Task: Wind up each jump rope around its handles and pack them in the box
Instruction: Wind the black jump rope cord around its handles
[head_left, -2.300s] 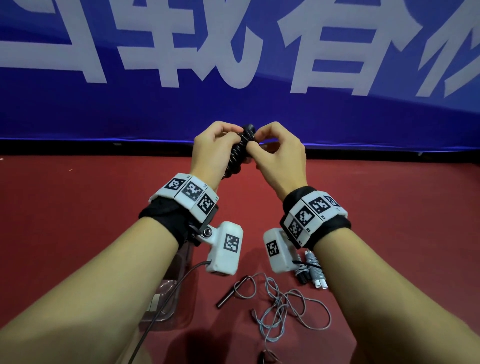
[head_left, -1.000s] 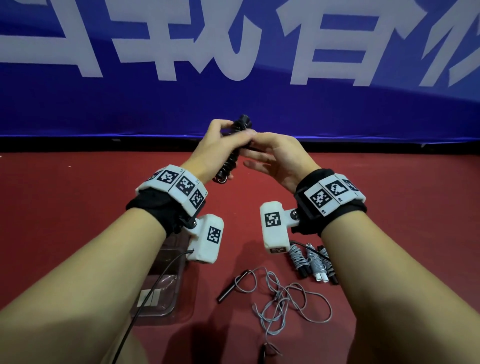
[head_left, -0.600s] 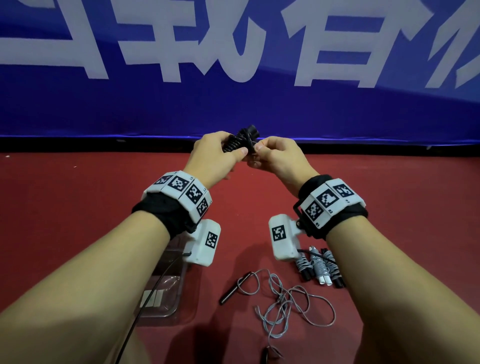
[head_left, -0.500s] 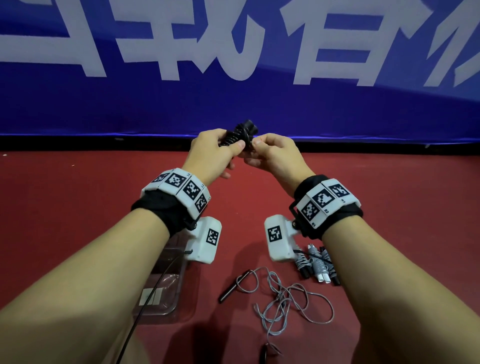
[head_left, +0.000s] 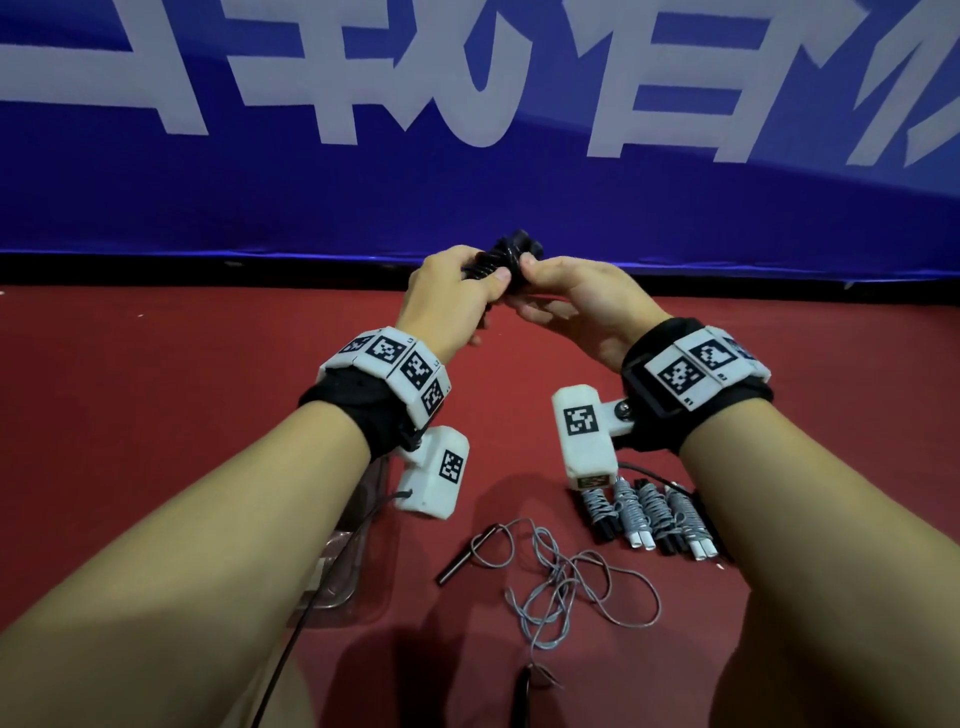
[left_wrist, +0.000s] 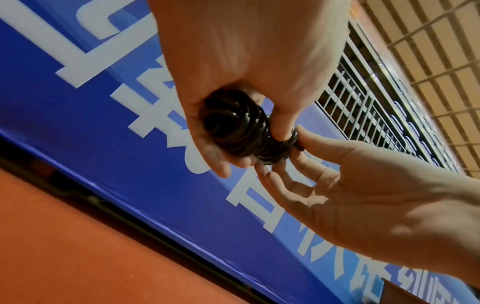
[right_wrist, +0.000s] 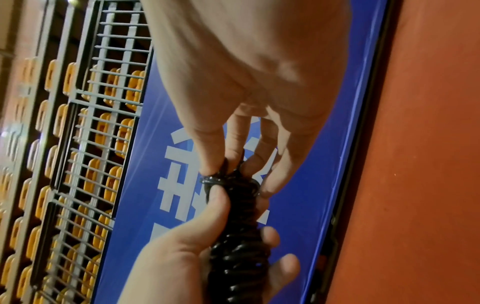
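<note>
Head view: left hand (head_left: 447, 306) grips wound black rope (head_left: 501, 260); right hand (head_left: 587, 306) pinches its end.

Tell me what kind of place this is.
Probably a sports hall or arena: a blue banner with large white characters edges the red floor, and rows of yellow seats sit behind a railing.

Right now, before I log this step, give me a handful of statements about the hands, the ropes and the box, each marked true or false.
1. The left hand grips the black wound rope. True.
2. The right hand rests flat on the red table. False: it pinches the black rope's end in the air.
3. The grey rope lies unwound on the table. True.
4. The wound grey ropes are packed in the clear box. False: they lie on the table by the right forearm.
</note>
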